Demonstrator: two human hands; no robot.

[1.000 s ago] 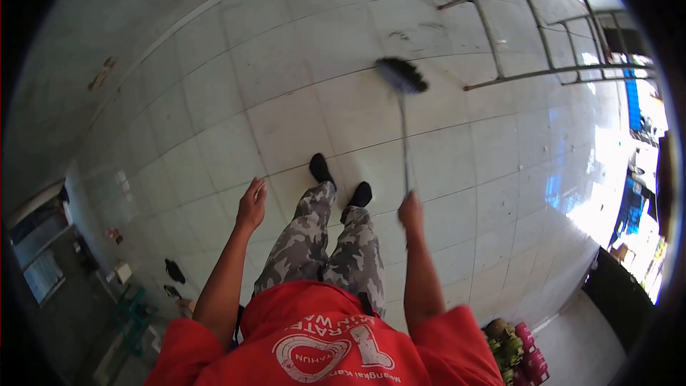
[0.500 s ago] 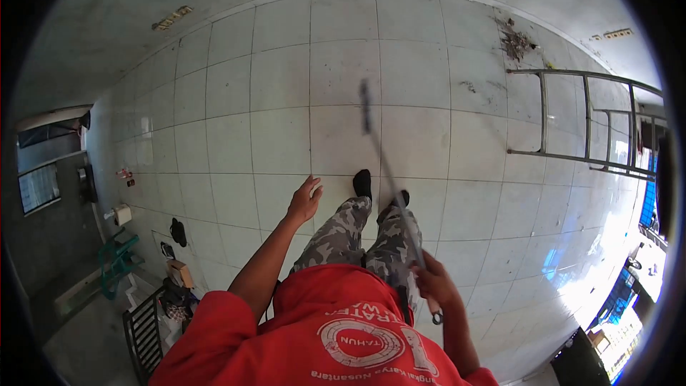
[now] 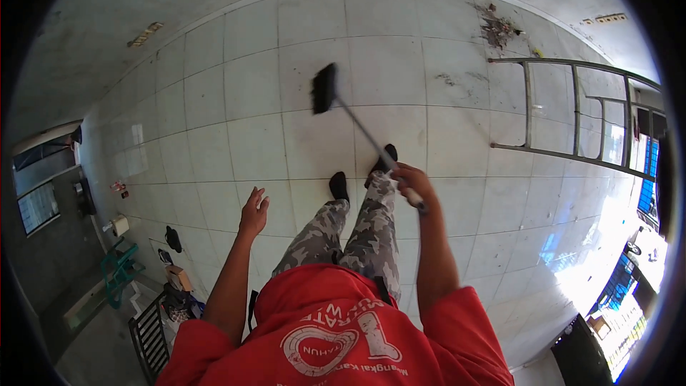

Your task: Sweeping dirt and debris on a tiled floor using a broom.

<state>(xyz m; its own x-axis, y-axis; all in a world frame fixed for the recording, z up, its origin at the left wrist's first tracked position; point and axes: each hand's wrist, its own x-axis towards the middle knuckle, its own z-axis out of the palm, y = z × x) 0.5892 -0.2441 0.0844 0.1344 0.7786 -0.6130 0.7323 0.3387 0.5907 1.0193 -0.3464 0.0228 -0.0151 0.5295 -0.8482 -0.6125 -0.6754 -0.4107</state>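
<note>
My right hand (image 3: 411, 183) is closed around the handle of a long broom (image 3: 357, 123). Its dark bristle head (image 3: 324, 88) is over the white floor tiles ahead of my feet, to the left. My left hand (image 3: 254, 212) hangs free at my side with the fingers spread and nothing in it. I am standing in camouflage trousers, dark shoes and a red shirt.
A grey metal ladder frame (image 3: 575, 114) lies on the tiles to the right. A patch of dirt and debris (image 3: 496, 27) sits near the far wall. Small objects, a green stand (image 3: 120, 272) and a dark rack (image 3: 150, 336) crowd the lower left. Bright sunlight falls at the lower right.
The broom has swung from far right, through the middle, to ahead on the left. My right hand rose with the handle. My view turned.
</note>
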